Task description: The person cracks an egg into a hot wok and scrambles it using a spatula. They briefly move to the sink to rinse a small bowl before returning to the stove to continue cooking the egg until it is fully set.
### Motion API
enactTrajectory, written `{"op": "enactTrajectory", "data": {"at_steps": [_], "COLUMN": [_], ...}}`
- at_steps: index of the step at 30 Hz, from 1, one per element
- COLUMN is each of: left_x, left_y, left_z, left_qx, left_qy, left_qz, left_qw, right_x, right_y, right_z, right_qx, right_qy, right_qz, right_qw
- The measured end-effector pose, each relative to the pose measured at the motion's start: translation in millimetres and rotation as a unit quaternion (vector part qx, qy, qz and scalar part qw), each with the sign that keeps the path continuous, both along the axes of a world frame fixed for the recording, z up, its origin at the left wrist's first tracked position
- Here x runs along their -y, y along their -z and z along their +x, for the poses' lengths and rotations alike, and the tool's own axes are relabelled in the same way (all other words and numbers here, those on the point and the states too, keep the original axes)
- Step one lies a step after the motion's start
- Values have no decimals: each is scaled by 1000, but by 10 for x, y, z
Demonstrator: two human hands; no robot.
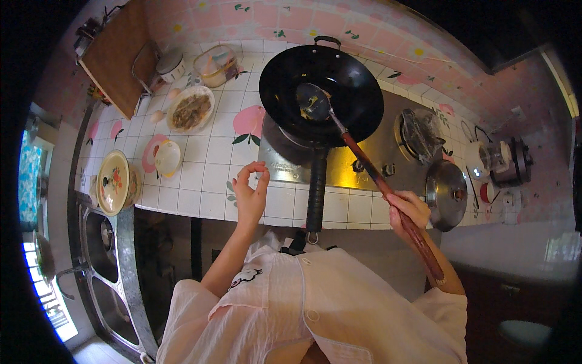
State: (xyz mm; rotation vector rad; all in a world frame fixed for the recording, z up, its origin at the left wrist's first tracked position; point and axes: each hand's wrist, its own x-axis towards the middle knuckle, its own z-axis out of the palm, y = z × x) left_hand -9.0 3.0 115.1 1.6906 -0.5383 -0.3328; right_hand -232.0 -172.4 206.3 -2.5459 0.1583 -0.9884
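My right hand (408,214) is closed round the long wooden handle of a metal cooking ladle (366,161). The ladle's head rests inside a black wok (277,86), with some yellow bits on and beside it. The wok sits on the left burner of a steel gas hob (338,170), its black-wrapped handle pointing towards me. My left hand (251,189) is raised left of that handle, fingers curled and holding nothing. Farther left are an oval bowl of sliced meat (191,111), two eggs (157,116) beside it, and a small pale yellow bowl (168,158).
A lidded enamel pot (113,182) stands near the counter's left end, by the double sink (102,255). Behind are a glass container (216,66), a white lidded jar (171,66) and an upright wooden board (120,59). A metal lid (445,195) and clear plastic (420,134) are at right.
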Motion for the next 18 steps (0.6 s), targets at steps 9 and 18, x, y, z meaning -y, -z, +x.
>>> {"op": "enactTrajectory", "data": {"at_steps": [9,18], "left_x": [-7,-17], "left_y": [-38,-13], "left_z": [-29,-35], "left_qx": [-1,-5], "left_qy": [-2,0], "left_qz": [3,9], "left_qw": [1000,1000], "right_x": [56,-93], "right_y": [29,48], "right_z": [76,113], "right_qx": [11,-15], "right_qy": [15,-9], "right_qz": [15,20], "right_qw": [1000,1000]}}
